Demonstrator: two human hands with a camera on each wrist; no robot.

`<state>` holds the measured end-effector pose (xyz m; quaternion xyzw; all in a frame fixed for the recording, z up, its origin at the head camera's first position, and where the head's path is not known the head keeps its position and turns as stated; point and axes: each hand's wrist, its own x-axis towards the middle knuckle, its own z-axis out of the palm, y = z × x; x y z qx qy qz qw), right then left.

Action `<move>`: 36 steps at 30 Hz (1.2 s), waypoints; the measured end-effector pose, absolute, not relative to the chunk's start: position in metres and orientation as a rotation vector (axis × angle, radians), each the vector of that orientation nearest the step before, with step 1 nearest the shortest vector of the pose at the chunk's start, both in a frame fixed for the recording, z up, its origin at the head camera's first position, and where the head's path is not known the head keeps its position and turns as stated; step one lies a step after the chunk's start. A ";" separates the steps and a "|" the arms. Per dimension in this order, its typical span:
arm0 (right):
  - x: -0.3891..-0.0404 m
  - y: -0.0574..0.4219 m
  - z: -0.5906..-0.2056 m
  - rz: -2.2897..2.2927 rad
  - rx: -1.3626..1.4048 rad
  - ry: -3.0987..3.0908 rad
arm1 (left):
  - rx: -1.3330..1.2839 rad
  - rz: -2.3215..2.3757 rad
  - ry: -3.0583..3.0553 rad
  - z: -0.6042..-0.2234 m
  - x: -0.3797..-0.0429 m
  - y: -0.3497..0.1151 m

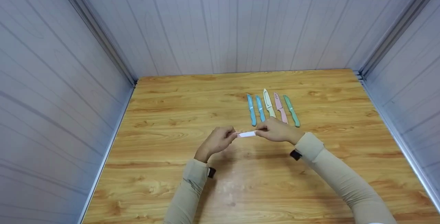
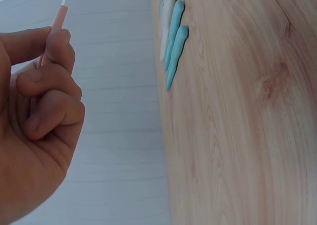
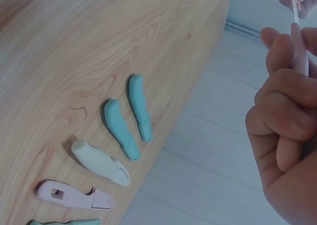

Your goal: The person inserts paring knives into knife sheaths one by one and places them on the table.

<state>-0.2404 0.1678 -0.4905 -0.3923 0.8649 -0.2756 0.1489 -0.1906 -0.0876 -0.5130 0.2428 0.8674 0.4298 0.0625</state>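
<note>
A pink knife with a white blade (image 1: 247,134) is stretched level between both hands above the table. My left hand (image 1: 218,140) pinches one pink end (image 2: 58,18) between thumb and forefinger, its other fingers curled in. On the other side my right hand (image 1: 276,130) grips the opposite pink end (image 3: 298,49). The bare white blade shows in the gap between the hands. Which pink end is the handle and which the sheath I cannot tell, as the fingers cover much of both.
Beyond the right hand, sheathed knives lie in a row: two blue ones (image 1: 252,110) (image 1: 260,109), a cream one (image 1: 267,100), a pink one (image 1: 279,103) and a green one (image 1: 292,111). The wooden table (image 1: 165,141) is bounded by pale panel walls (image 1: 220,24).
</note>
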 end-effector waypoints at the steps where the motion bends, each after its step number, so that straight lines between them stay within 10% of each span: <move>1: -0.240 0.167 -0.490 -0.790 -1.123 2.486 | 0.734 1.295 2.625 -0.513 -0.191 -0.087; 36: -0.243 0.167 -0.492 -0.781 -1.101 2.463 | 0.688 1.287 2.588 -0.511 -0.193 -0.082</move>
